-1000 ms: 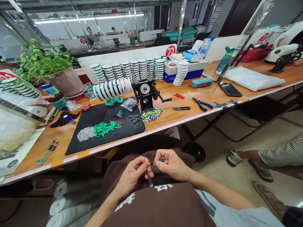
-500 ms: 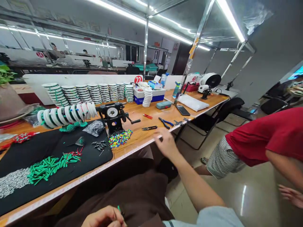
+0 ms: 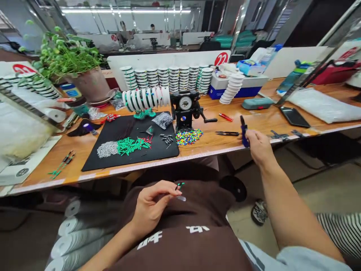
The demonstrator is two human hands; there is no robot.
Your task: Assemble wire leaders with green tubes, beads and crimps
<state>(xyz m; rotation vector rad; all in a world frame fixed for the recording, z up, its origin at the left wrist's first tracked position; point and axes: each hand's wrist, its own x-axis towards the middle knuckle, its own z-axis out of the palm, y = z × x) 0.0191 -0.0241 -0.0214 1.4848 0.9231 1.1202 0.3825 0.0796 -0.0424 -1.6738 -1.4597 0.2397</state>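
Note:
Above my lap, my left hand [image 3: 153, 201] pinches a small black-and-green piece [image 3: 179, 185] with a clear tip; its exact kind is too small to make out. Over the table's front edge, my right hand [image 3: 259, 146] is closed round the blue handles of a pair of pliers [image 3: 244, 131], jaws pointing up. Left of the pliers lie black snips [image 3: 227, 133] and a red pen-like tool [image 3: 226, 117]. On a black mat [image 3: 113, 163] rest green tubes [image 3: 129, 146], silver pieces [image 3: 107, 149] and black pieces [image 3: 167, 139]. Beside the mat is a pile of coloured beads [image 3: 189, 137].
A hand-cranked winder [image 3: 184, 109] holding white spools [image 3: 145, 98] stands behind the mat. More spool stacks [image 3: 175, 79] line the back. A phone [image 3: 295, 116], grey case [image 3: 257, 103] and plastic bag [image 3: 324, 105] lie right. A potted plant [image 3: 90, 84] stands left.
My right hand has taken hold of the pliers and lifted them off the table. The view has swung left, bringing my left hand and its small piece fully into sight.

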